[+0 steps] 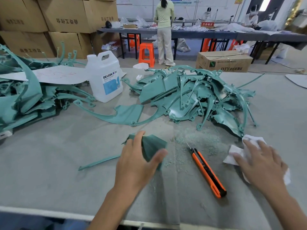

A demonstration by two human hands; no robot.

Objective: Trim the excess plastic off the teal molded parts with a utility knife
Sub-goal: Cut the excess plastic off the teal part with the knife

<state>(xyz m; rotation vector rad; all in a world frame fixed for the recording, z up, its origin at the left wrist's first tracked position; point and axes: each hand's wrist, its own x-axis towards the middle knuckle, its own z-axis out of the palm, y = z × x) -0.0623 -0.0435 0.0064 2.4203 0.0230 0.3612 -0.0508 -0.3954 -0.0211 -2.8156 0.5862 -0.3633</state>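
Observation:
My left hand (138, 161) grips a teal molded part (153, 149) between thumb and fingers, low over the grey table; a thin arm of the part runs left along the table. An orange and black utility knife (206, 170) lies on the table between my hands, blade out and pointing away from me, touched by neither hand. My right hand (259, 165) rests with spread fingers on a white cloth (232, 154) at the right. Teal shavings (199, 138) lie scattered around the knife tip.
A big heap of teal parts (196, 97) lies ahead at the right, another pile (25, 93) at the left under a white sheet. A white jug (104, 77) stands between them. One curved part (126, 113) lies flat mid-table. Cardboard boxes, orange stools and people stand beyond.

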